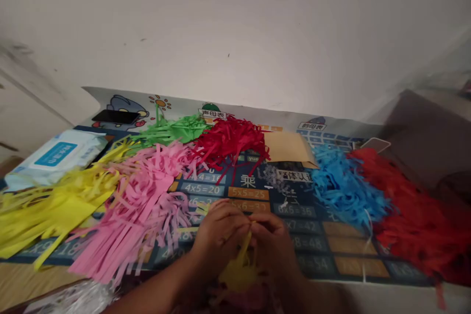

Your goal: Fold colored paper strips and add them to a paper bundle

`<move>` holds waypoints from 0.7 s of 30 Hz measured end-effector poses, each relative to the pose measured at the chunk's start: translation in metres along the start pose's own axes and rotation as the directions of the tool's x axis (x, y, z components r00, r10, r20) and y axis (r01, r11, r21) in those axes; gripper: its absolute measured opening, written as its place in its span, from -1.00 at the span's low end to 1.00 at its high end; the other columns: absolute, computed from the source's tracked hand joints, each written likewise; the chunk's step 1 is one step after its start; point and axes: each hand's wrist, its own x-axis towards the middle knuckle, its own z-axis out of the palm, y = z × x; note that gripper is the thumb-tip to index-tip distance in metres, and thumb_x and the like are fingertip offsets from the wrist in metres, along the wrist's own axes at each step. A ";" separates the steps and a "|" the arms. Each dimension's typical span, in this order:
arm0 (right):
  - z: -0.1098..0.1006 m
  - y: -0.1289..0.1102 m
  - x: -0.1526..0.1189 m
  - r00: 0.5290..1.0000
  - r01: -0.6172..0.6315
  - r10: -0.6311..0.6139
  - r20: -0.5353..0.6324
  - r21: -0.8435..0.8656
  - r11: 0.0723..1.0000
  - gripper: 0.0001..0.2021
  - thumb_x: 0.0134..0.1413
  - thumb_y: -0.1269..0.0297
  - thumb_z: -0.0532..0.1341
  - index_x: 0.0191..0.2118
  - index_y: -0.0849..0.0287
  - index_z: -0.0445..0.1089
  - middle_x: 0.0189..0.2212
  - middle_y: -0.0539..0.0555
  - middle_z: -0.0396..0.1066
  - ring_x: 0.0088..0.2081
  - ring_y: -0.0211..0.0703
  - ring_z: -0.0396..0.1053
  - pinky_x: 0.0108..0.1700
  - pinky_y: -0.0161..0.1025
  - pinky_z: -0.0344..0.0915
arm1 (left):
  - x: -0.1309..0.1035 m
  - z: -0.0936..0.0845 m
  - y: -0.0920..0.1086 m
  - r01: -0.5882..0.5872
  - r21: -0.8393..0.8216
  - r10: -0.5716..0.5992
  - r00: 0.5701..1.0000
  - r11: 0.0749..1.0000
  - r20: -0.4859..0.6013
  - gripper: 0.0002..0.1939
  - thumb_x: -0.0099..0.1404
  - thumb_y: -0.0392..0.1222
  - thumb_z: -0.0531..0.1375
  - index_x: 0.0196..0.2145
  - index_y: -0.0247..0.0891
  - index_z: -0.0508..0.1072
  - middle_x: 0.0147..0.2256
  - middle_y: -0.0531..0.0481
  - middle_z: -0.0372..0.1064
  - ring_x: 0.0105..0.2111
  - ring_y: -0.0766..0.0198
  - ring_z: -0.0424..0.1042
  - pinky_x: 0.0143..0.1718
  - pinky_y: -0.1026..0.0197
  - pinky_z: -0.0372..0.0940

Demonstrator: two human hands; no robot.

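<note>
Near the front edge of the table, my left hand [221,230] and my right hand [273,240] meet with their fingertips closed together. Between them they pinch the top of a yellow paper tassel [241,270], whose cut strips hang down below the fingers. Its lower part is blurred, with some pink behind it. To the left of my left hand lie pink fringed paper [140,206] and yellow fringed paper [69,206]. Blue fringed paper [344,186] and red-orange fringed paper [415,211] are over to the right of my right hand.
Green [176,128] and dark red fringed paper [235,140] sit at the back beside a tan envelope [289,148]. A wipes pack [55,154] and a phone [117,117] lie at left. Crumpled clear plastic [77,299] is at front left. A printed mat [206,190] covers the table.
</note>
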 end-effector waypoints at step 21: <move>-0.047 -0.042 0.034 0.878 0.352 -0.465 0.111 -0.809 0.472 -0.87 0.07 0.25 0.24 -0.27 0.06 0.54 -0.32 0.04 0.49 -0.27 -0.12 0.40 -0.20 -0.21 0.30 | 0.004 -0.030 -0.014 0.434 -0.304 -0.458 0.889 0.848 -0.007 -0.82 0.38 -0.10 0.08 -0.33 -0.19 0.38 -0.49 0.08 0.44 -0.48 0.30 0.44 -0.39 0.26 0.36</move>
